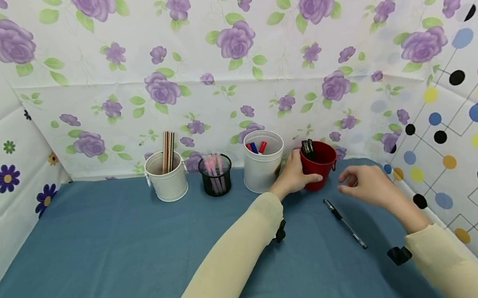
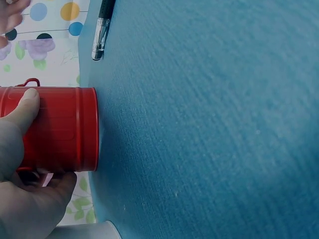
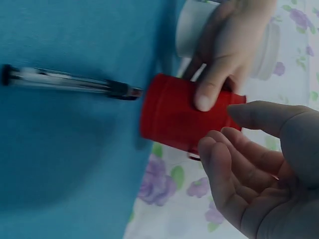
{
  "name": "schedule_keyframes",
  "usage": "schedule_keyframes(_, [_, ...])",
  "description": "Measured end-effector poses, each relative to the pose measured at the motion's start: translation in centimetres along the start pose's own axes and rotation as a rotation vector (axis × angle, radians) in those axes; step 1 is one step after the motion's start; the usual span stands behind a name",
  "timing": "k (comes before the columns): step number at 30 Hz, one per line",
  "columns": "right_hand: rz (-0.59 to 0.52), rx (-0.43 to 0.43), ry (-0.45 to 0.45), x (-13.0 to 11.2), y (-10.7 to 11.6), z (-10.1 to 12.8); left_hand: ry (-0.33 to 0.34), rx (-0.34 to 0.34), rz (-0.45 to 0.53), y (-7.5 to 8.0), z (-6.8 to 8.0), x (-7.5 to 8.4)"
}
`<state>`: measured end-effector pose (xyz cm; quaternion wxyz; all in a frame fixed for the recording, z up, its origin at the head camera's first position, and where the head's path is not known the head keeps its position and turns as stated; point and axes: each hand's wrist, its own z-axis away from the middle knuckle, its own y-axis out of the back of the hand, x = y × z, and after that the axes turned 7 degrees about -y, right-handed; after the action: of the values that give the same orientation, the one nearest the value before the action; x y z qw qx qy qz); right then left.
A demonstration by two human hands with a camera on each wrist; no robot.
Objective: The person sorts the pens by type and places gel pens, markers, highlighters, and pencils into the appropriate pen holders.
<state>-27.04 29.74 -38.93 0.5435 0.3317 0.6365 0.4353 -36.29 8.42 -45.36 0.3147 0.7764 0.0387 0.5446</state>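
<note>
The left hand (image 1: 294, 176) grips the red cup (image 1: 319, 164) on the table (image 1: 100, 268); only the head view shows black pens (image 1: 308, 148) inside. The right hand (image 1: 368, 185) hovers beside the cup, loosely open and empty, above 1 pen (image 1: 344, 223).

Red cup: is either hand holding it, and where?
The left hand grips the red cup round its side wall, thumb across the front. The right hand hovers nearby, holding nothing.
</note>
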Motion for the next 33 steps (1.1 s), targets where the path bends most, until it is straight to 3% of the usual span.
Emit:
schedule_keyframes(17, [0.019,-0.196,-0.136,2.2,-4.7,0.5,-0.009,0.002,0.004,0.1,0.2,0.1])
schedule_keyframes(33, [-0.004,-0.219,-0.144,2.3,-5.9,0.3,-0.012,0.003,0.001,0.0,0.1,-0.1])
